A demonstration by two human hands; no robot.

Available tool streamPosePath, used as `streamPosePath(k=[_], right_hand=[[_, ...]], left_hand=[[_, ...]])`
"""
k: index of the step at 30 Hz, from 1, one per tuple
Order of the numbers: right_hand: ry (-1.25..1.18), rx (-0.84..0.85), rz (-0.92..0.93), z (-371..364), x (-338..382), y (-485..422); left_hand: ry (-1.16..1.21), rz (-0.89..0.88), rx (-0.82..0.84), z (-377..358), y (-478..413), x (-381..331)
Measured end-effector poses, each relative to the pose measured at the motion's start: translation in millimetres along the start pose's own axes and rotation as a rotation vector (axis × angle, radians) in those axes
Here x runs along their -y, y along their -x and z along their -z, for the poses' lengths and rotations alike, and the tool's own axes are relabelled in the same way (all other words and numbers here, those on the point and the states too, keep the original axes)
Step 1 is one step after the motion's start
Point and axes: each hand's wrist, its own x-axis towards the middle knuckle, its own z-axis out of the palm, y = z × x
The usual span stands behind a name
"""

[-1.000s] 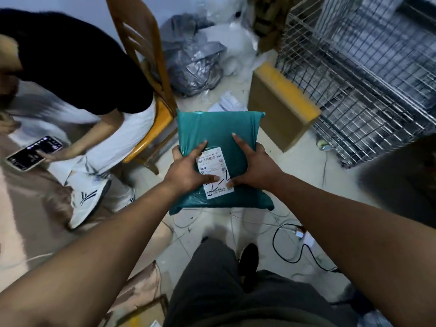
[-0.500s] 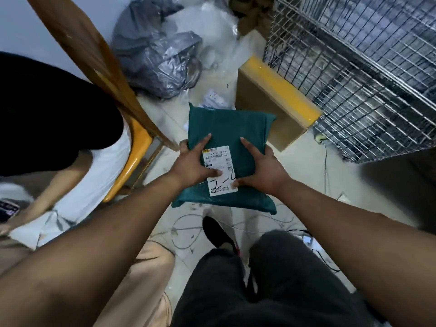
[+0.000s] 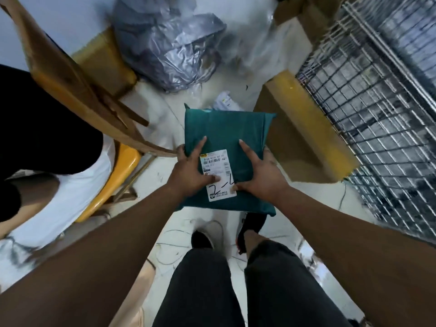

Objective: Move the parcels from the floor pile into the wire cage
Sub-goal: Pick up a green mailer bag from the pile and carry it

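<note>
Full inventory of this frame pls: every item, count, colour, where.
teal parcel: 1, teal, centre, held off the floor
label: 1, white, on the parcel's near half
wire cage: 1, grey metal, right
cardboard box: 1, brown with yellow tape, beside the cage
open carton: 1, brown, top right
plastic bags: heap, grey, count unclear, top centre
chair: 1, brown wood, yellow seat, left
other person: 1, black top, far left
cables: several, thin, on the floor
left hand: grips the parcel's left edge
right hand: grips its right edge
legs: 2, dark trousers, bottom
</note>
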Motion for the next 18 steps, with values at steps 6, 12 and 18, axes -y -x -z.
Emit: streamPosePath(k=[6, 12, 18], right_hand=[[-0.055, 0.006, -0.019, -12.2, -5.7, -72.4], [-0.322, -0.052, -0.155, -70.0, -26.7, -105.9], [-0.452, -0.171, -0.308, -140.6, -63.9, -132.3]], left_hand=[[0.004, 0.009, 0.003, -2.5, -57.3, 20.2], [-0.101, -0.104, 0.151, -4.3, -128.0, 50.7], [-0.243, -0.215, 0.326, -46.7, -201.9, 70.6]])
